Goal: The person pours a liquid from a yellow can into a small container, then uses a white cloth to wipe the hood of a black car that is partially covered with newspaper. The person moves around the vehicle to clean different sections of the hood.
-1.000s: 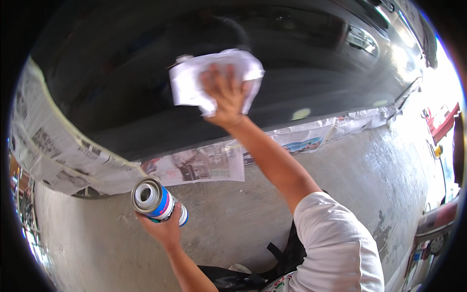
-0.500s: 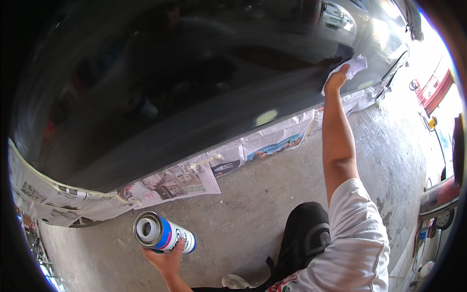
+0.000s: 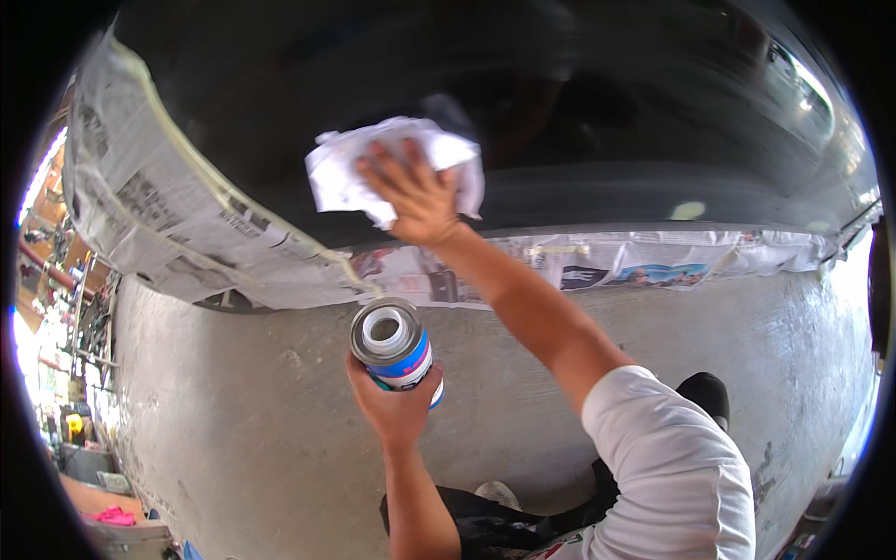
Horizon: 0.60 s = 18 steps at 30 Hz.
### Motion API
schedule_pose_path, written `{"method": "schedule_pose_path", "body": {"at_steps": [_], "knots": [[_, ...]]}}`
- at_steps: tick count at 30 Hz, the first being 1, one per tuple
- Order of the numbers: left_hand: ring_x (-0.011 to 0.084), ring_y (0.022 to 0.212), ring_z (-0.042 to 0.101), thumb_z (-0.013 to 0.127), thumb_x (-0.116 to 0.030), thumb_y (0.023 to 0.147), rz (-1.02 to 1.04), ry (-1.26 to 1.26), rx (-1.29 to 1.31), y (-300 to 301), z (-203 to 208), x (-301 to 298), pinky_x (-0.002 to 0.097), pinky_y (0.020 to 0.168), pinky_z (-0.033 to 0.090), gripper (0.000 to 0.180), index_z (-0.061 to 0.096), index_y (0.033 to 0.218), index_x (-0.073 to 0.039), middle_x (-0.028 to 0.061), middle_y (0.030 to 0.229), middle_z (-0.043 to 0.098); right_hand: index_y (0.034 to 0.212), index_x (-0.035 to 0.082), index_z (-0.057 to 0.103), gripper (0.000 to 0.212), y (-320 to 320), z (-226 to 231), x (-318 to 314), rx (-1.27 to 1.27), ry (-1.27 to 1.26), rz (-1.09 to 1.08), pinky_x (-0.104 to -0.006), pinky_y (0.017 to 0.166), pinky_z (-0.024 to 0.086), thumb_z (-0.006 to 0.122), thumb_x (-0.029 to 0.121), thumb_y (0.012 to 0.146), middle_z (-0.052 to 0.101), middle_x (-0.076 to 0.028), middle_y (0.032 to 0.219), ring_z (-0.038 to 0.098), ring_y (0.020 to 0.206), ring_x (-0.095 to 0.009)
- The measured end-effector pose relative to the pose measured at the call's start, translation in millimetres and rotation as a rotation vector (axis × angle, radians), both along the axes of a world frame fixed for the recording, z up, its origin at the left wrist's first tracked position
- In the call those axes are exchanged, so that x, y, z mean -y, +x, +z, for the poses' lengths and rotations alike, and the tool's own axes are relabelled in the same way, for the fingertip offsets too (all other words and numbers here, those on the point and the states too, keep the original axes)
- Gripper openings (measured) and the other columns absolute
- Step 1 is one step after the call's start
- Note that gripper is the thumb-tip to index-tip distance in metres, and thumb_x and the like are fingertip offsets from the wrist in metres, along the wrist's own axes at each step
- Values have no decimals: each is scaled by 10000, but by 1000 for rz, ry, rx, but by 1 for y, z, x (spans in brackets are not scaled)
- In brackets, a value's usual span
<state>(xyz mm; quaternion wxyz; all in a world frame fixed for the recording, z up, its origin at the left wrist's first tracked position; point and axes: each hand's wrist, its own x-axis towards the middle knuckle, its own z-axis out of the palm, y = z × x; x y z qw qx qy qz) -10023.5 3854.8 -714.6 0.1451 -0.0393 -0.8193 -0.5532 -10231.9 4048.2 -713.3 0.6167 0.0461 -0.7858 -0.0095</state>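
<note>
Right hand (image 3: 415, 196): laid flat with the fingers fanned out, palm down over a white cloth (image 3: 334, 177) and pressing it to the car's glossy black body panel (image 3: 597, 159).
White cloth: directly beneath the right palm and fingers, its crumpled edges showing past the hand on both sides; whether it is fabric or paper I can't tell from here.
Left hand (image 3: 397, 406): curled around the side of a metal can (image 3: 409, 367), thumb on one side and fingers on the other, well below the right hand.
Metal can: upper part rising out of the left hand's grasp, tilted, its round silver top and uncapped pale spout facing up; the side is blue, white and pink.
Newspaper masking (image 3: 140, 187): runs along the panel's lower edge and up the left, bordered there by pale yellow tape (image 3: 224, 193).
Black panel: carries a pale greenish patch (image 3: 688, 211) low down, to the right of the cloth.
Concrete floor (image 3: 280, 401): grey, spread out below the can.
White sleeve (image 3: 677, 467): covers the right upper arm.
</note>
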Motion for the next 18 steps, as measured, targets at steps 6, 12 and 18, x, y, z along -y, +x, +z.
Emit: {"method": "schedule_pose_path", "body": {"at_steps": [6,12,18], "knots": [[247,1081,651,953,-91,612,165,-19,-84,-14,3,13,387,996,516,891,513,1382,-11,136,1230,647,1597,238,469,757,-83,-50,106,296,104,456,-462,1277,174,624,171,859,363,58,1697,334,1526,-151],[324,1328,541,985,-175,584,165,18,17,-10,-29,20,452,1145,407,1106,409,1507,25,192,1423,539,1601,280,480,546,-6,-67,-14,147,155,212,-485,1298,22,459,318,1057,318,25,1729,205,1618,-242],[276,1279,573,978,-124,631,40,-14,60,-3,-24,-35,424,1146,420,1110,361,1542,24,174,1421,547,1637,117,383,790,137,-61,-267,-165,-173,-300,-649,1257,-18,394,608,1018,264,-197,1723,131,1611,-452]]}}
